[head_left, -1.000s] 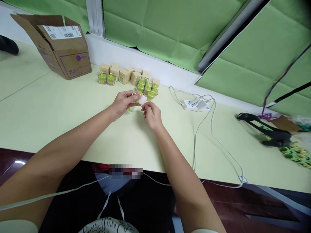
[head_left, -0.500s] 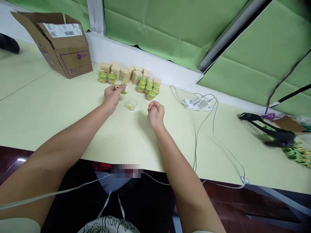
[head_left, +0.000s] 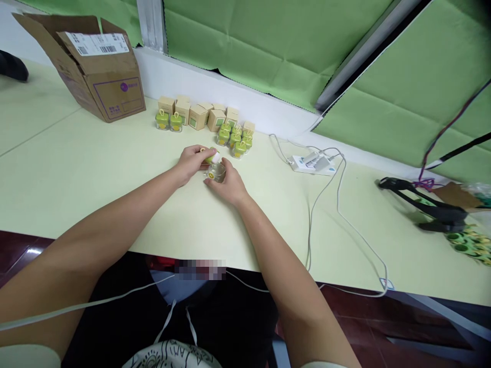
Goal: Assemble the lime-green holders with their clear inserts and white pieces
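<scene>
1. While the right hand [head_left: 233, 185] is holding the clear cup [head_left: 217, 173] between thumb and fingers, the view is not showing whether the cup's base is touching the tabletop [head_left: 207, 225].
2. Beside it, the left hand [head_left: 190, 163] is pinching the green cap [head_left: 214, 157], which is tilting sideways, its white end facing right, close above the cup; any contact between the two parts is staying out of clear sight.
3. Step in hand (judged): both hands are apparently lining up cap and cup.
4. Next move (judged): closing the assembly is calling for a downward turn of the white end, squared over the cup's mouth, then even pressure, the right hand steadying the walls.
5. Farther back, capped jars [head_left: 240, 148] are standing before small boxes [head_left: 198, 117].
</scene>
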`<state>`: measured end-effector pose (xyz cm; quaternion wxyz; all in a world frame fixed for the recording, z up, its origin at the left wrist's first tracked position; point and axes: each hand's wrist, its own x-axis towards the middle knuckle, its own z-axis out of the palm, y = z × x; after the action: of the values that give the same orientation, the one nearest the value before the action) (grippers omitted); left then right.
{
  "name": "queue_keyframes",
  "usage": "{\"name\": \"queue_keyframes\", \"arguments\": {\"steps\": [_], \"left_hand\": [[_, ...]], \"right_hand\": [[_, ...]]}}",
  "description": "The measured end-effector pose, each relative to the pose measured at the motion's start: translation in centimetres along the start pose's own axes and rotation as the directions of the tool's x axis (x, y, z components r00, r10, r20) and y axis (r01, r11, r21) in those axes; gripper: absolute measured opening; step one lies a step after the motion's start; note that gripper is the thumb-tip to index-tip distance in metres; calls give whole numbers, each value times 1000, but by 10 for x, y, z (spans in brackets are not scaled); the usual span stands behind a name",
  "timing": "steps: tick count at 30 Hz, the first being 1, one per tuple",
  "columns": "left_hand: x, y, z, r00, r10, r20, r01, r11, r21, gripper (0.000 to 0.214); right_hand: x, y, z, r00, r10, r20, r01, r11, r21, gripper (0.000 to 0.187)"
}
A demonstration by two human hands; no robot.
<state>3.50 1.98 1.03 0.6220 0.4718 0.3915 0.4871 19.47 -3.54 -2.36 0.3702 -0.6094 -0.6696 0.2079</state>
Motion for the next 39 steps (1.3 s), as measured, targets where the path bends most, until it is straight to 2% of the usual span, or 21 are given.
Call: {"name": "queue_keyframes", "arguments": {"steps": [3,5,9,13,25,28,34,39], "left_hand": [[-5,-1,3,999,-3,53,3,1000,3,42],[-6,0,3,999,10,53,-10,1000,2,42],[-3,2,1,999,47,2,-47,999,15,41],[0,4,0,997,80,-16,-80,996,25,40],[-6,0,3,987,147,64,-156,971,182,51],[-7,-1,4,983,160,85,-175,963,207,50],[-8,5,1,972,198,126,-221,955,198,50],[-9,11,-5,947,235,220,-283,932,226,52]], "right_hand": [[-3,-7,-3,999,-17,39,18,1000,-11,61],[-4,-8,-5,1000,8,13,-9,1000,23,55],[-2,-5,-8,992,91,-87,-78,987,140,56],[-1,-2,-10,987,109,-122,-86,980,180,54],[-1,-5,-11,983,-14,-183,28,997,78,48],[-1,-5,-10,983,-10,-183,27,996,87,50],[-2,-7,-10,988,90,-127,-55,964,259,50],[3,-6,-11,993,114,-3,-98,861,498,45]]}}
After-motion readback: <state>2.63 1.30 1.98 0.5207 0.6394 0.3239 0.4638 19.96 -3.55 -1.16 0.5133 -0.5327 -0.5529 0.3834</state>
